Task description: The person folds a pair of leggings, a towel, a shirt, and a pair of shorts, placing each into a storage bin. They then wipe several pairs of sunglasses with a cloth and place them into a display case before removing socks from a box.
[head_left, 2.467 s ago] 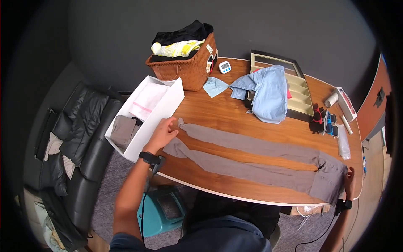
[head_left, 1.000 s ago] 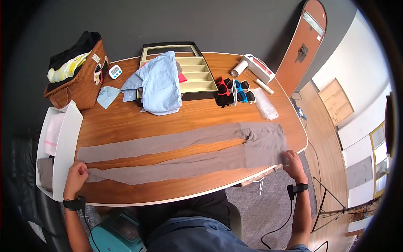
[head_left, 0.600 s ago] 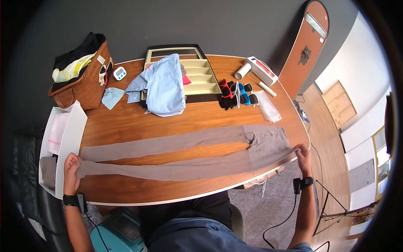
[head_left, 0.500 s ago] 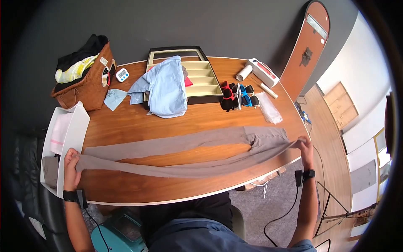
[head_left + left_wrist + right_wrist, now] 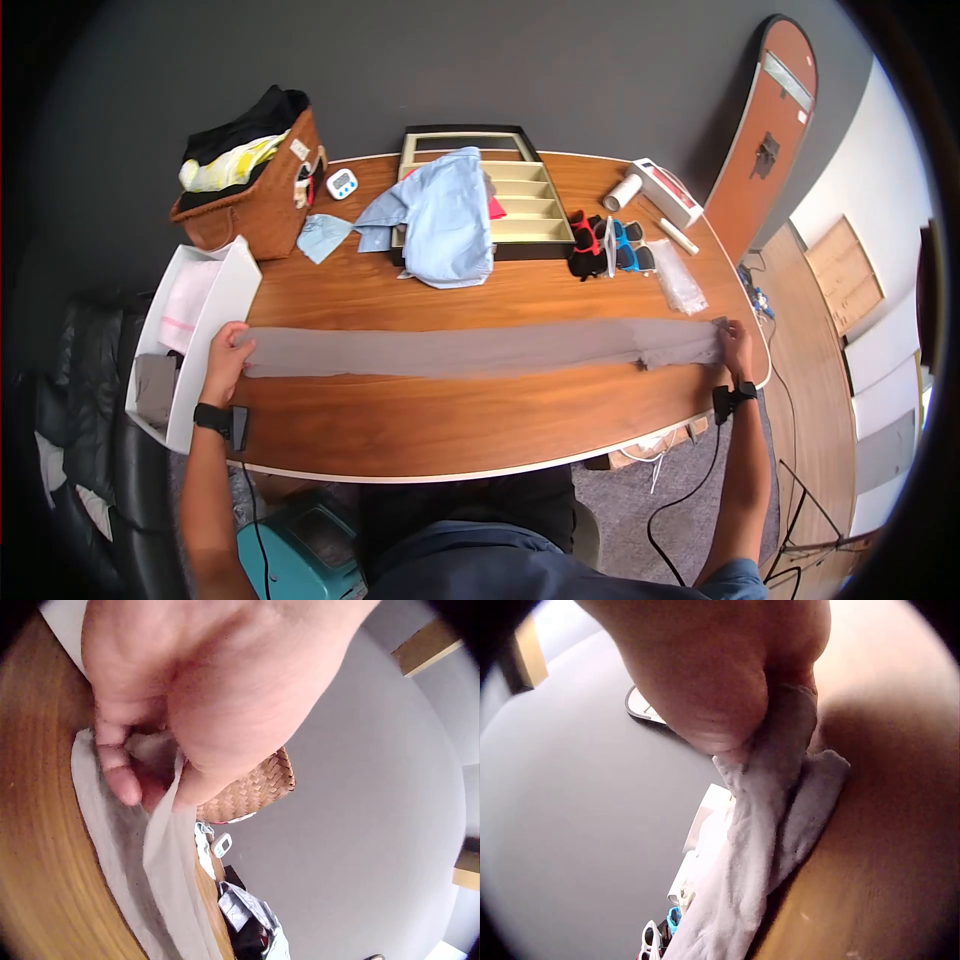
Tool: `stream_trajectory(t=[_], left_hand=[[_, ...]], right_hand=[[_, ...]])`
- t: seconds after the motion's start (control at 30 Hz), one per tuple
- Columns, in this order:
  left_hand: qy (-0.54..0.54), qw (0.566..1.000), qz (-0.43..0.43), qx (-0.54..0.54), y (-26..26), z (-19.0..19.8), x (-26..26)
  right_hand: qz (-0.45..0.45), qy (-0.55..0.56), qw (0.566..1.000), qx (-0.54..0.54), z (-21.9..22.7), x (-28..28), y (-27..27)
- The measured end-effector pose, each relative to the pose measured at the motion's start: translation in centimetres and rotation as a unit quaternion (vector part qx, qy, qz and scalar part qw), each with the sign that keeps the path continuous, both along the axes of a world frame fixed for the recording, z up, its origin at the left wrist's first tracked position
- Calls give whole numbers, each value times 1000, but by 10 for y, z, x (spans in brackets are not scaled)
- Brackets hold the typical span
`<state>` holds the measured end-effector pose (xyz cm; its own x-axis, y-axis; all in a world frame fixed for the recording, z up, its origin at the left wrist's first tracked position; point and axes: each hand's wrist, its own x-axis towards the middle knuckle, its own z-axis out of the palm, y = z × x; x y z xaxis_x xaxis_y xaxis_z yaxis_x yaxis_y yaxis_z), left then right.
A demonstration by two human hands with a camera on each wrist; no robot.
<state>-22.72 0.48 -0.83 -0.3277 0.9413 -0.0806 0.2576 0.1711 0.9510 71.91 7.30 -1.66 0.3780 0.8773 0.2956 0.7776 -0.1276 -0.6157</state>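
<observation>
A pair of grey leggings (image 5: 440, 352) lies lengthwise across the table, one leg laid over the other into a single long strip. My left hand (image 5: 226, 362) pinches the ankle end, and in the left wrist view the thin cloth (image 5: 161, 847) runs out from between thumb and fingers, close over the wood. At the other end my right hand (image 5: 737, 348) grips the waist corner. Up close in the right wrist view, bunched fabric (image 5: 761, 795) comes out from under the thumb, with a second layer beside it.
A white box (image 5: 225, 300) with folded clothes stands beside my left hand. Behind are a full woven basket (image 5: 265, 215), a timer (image 5: 342, 184), a blue shirt (image 5: 450, 225) over a compartment case (image 5: 525, 190), sunglasses (image 5: 630, 250) and a plastic sleeve (image 5: 680, 278).
Both hands took hold of the leggings' near edge, lifted it and carried it away from me over the far leg. The two separate legs now lie as one strip.
</observation>
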Motion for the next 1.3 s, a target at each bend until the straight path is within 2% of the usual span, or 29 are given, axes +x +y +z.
stream_trajectory(t=[0.07,0.13,0.2,0.23,0.27,0.3,0.33,0.37,0.43,0.47,0.5,0.57,0.6,0.67,0.7,0.73,0.77,0.83,0.9,0.93,1.0,1.07,1.13,1.23,1.3], left_hand=[[8,999,12,33,-1,-1,-3],[17,999,20,46,0,-5,-8],[62,996,26,63,2,-13,-9],[131,991,26,30,1,-12,-11],[226,971,24,79,-1,-13,-11],[224,971,13,88,6,-38,-31],[221,974,19,47,-1,-14,-12],[158,987,13,38,0,-12,-10],[155,987,19,40,3,-16,-14],[152,987,19,42,4,-18,-16],[152,987,21,42,5,-20,-17],[219,974,32,52,3,-13,-16],[219,974,31,52,1,-9,-15],[298,954,29,26,-2,-3,-12],[296,954,26,26,-5,-1,-10],[303,953,17,14,-9,-3,-12],[306,952,3,4,-10,-7,-11],[300,952,-3,64,-8,-26,-17],[328,943,-5,59,-6,-26,-15],[350,935,-19,48,-4,-28,-19],[407,913,-22,8,-8,-7,-3],[409,912,-32,-2,-4,-10,-3],[400,916,-13,-11,-3,-10,-2],[358,933,-21,-33,-7,-5,3],[345,937,-26,-49,-13,3,12]], right_hand=[[37,-9,999,29,10,-1,-3],[0,36,999,-16,40,-25,-9],[16,110,993,-48,41,-10,-3],[34,95,993,-54,35,3,2],[51,79,994,-59,29,7,5],[47,92,990,-97,28,3,3],[35,97,985,-136,32,3,1],[44,98,985,-137,41,-5,-2],[67,101,977,-177,53,-21,-11],[69,101,977,-177,52,-21,-10],[70,131,981,-122,49,-18,-9],[95,182,978,-23,37,-4,-3],[94,182,978,-23,30,7,1],[93,124,988,-21,33,11,2],[80,69,989,-101,37,15,3],[69,-20,997,-29,4,45,10],[41,-31,996,-67,3,33,6],[-15,-63,990,-124,30,-4,-11],[-64,-106,980,-157,13,26,-7],[-81,-80,977,-178,42,-13,-18],[3,27,966,-257,29,12,-9],[4,14,980,-200,32,-6,-16],[11,21,975,-220,37,-12,-18],[25,152,981,-122,28,-7,-14],[27,194,973,-124,47,-14,-18]])
